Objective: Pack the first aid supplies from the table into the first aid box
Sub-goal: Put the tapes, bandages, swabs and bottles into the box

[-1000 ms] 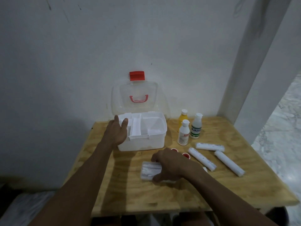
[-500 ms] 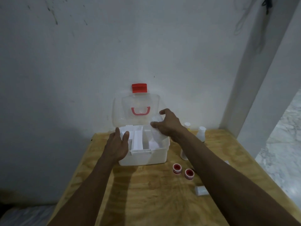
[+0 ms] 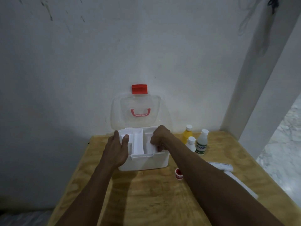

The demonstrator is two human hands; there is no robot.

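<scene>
The white first aid box (image 3: pixel 146 163) stands open at the back of the wooden table (image 3: pixel 146 201), its clear lid (image 3: pixel 138 110) leaning on the wall. My left hand (image 3: pixel 116 150) grips the box's left wall. My right hand (image 3: pixel 160 138) is down inside the right compartment, curled over a white plastic-wrapped pack (image 3: pixel 149 147). Three bottles stand to the right: a yellow one (image 3: pixel 187 135), a small white one (image 3: pixel 190 144) and a clear one with a green label (image 3: pixel 201 142). A red-capped small jar (image 3: pixel 178 173) sits in front of the box. White bandage rolls (image 3: pixel 221 165) lie right of my forearm.
The table's back edge meets a white wall, and a white pillar (image 3: pixel 260 79) rises at the right. Marble floor (image 3: pixel 283 152) lies beyond the table's right edge. My right forearm hides part of the table's right half.
My right hand lifted the white pack off the table, carried it over the box and has lowered it into the right compartment. The left hand stayed on the box.
</scene>
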